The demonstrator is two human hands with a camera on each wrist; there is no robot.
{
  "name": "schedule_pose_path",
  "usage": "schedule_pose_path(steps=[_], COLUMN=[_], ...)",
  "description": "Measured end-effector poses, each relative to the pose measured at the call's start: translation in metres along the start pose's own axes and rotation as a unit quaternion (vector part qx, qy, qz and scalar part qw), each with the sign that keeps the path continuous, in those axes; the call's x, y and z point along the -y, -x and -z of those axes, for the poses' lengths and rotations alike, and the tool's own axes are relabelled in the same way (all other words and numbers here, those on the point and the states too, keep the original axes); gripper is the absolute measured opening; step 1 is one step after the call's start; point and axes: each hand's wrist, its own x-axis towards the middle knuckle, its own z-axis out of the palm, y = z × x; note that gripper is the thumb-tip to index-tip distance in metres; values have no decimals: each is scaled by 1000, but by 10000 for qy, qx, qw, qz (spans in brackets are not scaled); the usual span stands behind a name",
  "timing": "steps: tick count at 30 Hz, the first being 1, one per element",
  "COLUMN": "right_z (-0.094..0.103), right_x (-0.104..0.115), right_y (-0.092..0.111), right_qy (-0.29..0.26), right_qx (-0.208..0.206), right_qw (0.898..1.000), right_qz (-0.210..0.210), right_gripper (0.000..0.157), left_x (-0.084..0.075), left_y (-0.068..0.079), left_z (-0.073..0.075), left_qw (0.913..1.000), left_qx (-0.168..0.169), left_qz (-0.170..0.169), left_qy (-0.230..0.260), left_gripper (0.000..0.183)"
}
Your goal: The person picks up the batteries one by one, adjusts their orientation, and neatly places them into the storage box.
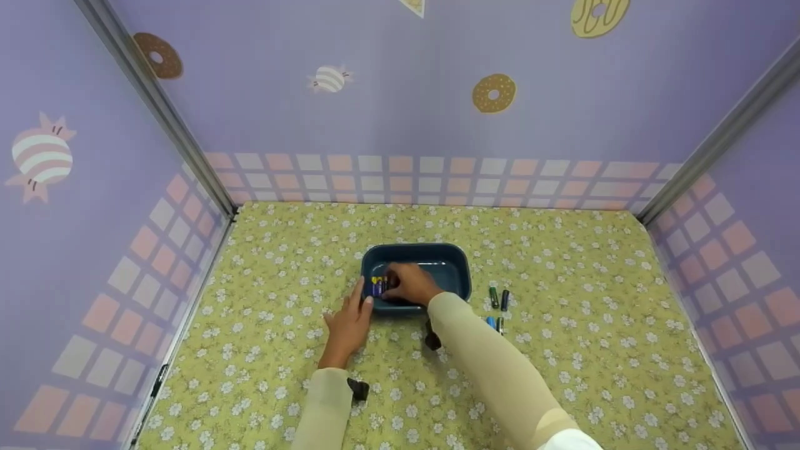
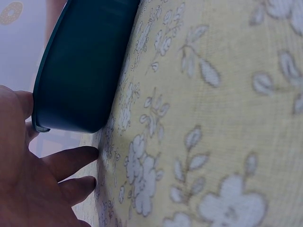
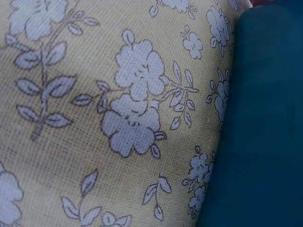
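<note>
A dark blue basin (image 1: 459, 262) sits on the flowered cloth. My left hand (image 1: 348, 325) rests at its near left corner, thumb and index finger touching the rim. The left wrist view shows the other fingers of that hand (image 2: 19, 161) spread down beside the basin's wall (image 2: 80, 71), tips at the cloth. My right hand (image 1: 410, 284) reaches inside the basin, thumb and fingers pinching a dark battery, mostly hidden by the hand. Purple and yellow batteries (image 1: 376, 286) stand in a row against the basin's left side. The right wrist view holds only cloth and the basin's outer wall (image 3: 260, 123).
Right of the basin lie a green battery (image 1: 494, 297) and a dark battery (image 1: 505, 300). Nearer me are a blue battery (image 1: 490, 322) and another dark one (image 1: 500, 325), by the right sleeve. Purple walls (image 1: 400, 119) enclose the table's back and sides.
</note>
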Motion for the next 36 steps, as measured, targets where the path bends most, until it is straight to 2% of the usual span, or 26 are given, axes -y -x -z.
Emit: schedule_pose_path(steps=[12,17,22,29,36], right_z=[7,13,24,51,76], right_x=[-1,-4,-7,-6,-12], right_y=[3,5,11,27,48], right_qy=[-259,-244,-279,-420,-376], right_qx=[178,116,-80,-468,-1179], right_qw=[9995,9996,9995,9976,9911], right_qz=[-15,24,110,289,500], right_gripper=[50,53,53,57,46], left_x=[2,2,1,-1,-1], left_y=[-2,-1,0,-1,0], left_z=[-2,-2,-1,0,-1], left_qw=[9999,9999,9999,9999,10000], left_qx=[6,19,35,64,-1], left_qz=[129,116,68,77,28], left_qy=[61,82,82,-44,-51], left_gripper=[63,61,62,64,64])
